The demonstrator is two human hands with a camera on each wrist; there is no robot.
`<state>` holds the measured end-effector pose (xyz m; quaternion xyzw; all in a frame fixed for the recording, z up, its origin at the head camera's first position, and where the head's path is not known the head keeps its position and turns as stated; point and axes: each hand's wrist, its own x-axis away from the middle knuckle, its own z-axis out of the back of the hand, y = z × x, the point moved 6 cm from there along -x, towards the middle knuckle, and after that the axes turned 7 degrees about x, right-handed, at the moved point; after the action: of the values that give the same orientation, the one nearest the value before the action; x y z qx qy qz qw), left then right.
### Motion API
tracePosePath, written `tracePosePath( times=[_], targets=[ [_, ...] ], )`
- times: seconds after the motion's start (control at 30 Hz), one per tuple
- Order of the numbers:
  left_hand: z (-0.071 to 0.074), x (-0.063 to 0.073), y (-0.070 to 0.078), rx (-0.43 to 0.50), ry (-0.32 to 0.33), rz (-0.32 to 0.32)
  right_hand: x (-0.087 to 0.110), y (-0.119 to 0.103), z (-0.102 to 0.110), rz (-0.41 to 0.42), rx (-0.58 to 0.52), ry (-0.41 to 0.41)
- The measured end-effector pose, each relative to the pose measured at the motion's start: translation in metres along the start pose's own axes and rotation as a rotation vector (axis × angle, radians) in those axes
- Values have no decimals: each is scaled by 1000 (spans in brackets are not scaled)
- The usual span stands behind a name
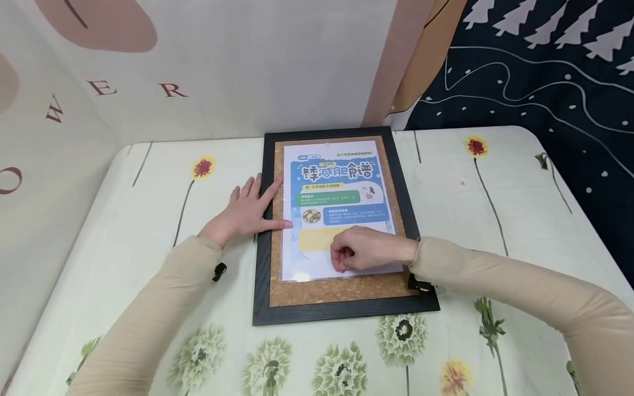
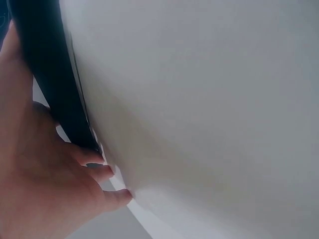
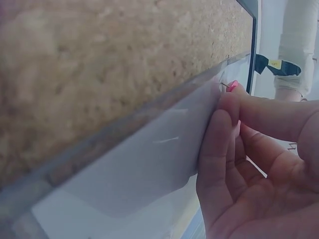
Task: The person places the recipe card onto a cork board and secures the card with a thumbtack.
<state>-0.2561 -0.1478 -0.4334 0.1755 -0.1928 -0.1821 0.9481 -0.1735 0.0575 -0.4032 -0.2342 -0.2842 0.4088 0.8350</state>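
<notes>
A laminated poster [image 1: 317,267] with blue, green and yellow blocks lies on a cork board [image 1: 342,291] with a black frame [image 1: 342,313]. Near the poster's lower edge, my right hand [image 1: 366,247] pinches a pink pushpin [image 3: 232,86] between thumb and fingertip. The pin's metal point shows in the right wrist view, at the clear plastic margin. My left hand [image 1: 245,212] rests spread across the left side of the frame, its thumb and index finger reaching the poster's left edge. In the left wrist view those fingertips are partly hidden by the frame.
Under the board is a table with a flower-printed cloth [image 1: 218,308]. Behind it hangs a pale printed curtain [image 1: 238,71], with a dark tree-patterned cloth [image 1: 535,82] at the right. Black straps [image 1: 219,271] sit at the wrists.
</notes>
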Motion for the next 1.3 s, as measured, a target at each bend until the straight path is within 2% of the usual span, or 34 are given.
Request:
tracePosePath(
  times=[0.53,0.7,0.83,0.93,1.0,1.13,1.3],
  targets=[
    [2,0,-3,-8,1,4,-3,-1,-2,-12,48,38],
    [0,2,-1,-2,-8,3,-3,2,-2,20,-50,-9],
    [-2,2,1,2,-9,-3,1,6,-1,47,-194,-61],
    [-3,1,1,-7,-9,-4,3,9,-1,68,-283,-76],
    [-2,1,1,-6,-5,-4,4,9,-1,93,-305,-77],
    [0,1,0,-3,4,0,4,7,0,141,-286,-52],
    [2,1,1,1,2,2,3,8,1,121,-202,3]
  ],
)
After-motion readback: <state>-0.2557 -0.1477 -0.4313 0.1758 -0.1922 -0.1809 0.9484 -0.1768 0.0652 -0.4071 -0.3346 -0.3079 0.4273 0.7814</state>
